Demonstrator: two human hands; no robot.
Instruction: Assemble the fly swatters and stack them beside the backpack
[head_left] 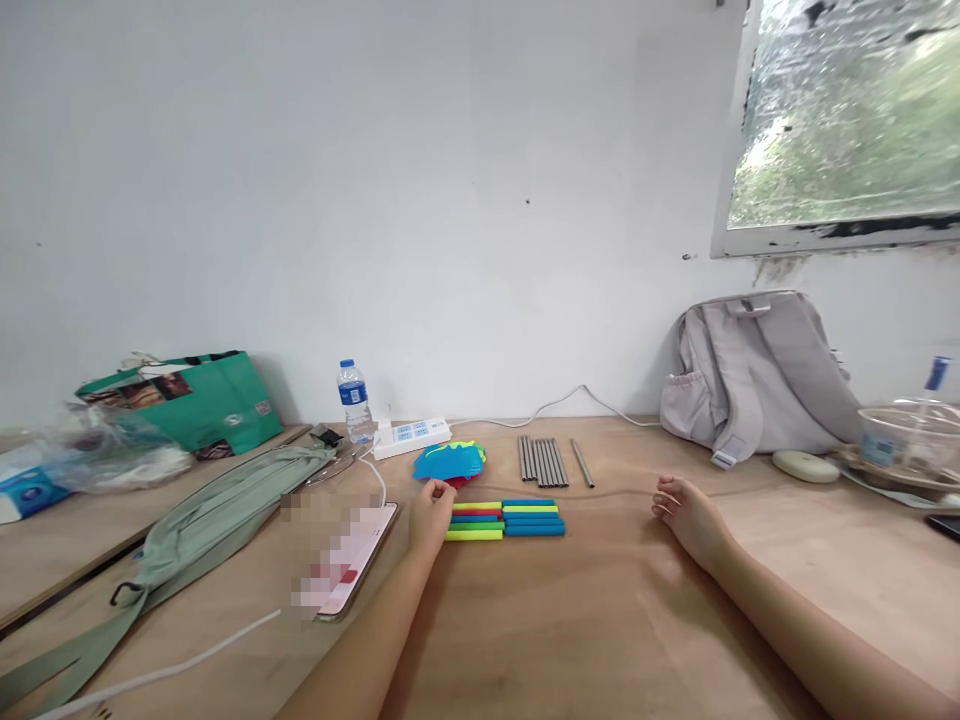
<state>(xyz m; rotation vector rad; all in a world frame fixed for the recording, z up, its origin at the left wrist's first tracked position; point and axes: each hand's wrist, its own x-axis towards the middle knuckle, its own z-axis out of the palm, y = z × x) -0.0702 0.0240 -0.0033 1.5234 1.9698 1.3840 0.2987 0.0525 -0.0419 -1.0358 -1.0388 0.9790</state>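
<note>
My left hand is at the front edge of a small pile of flat plastic pieces, a blue piece on top with yellow and red edges showing beneath. Its fingers are pressed together; whatever they may pinch is too small to make out. Just right of that hand lie two columns of coloured tubes in blue, yellow, green and red. Behind them stands a row of grey metal tubes, with one single metal tube apart to the right. My right hand rests over the table at the right, loosely curled, fingers apart and holding nothing.
A phone on a cable lies left of my left forearm. Behind it are a white power strip and a water bottle. A green strap bag and green shopping bag lie left; a grey backpack leans right.
</note>
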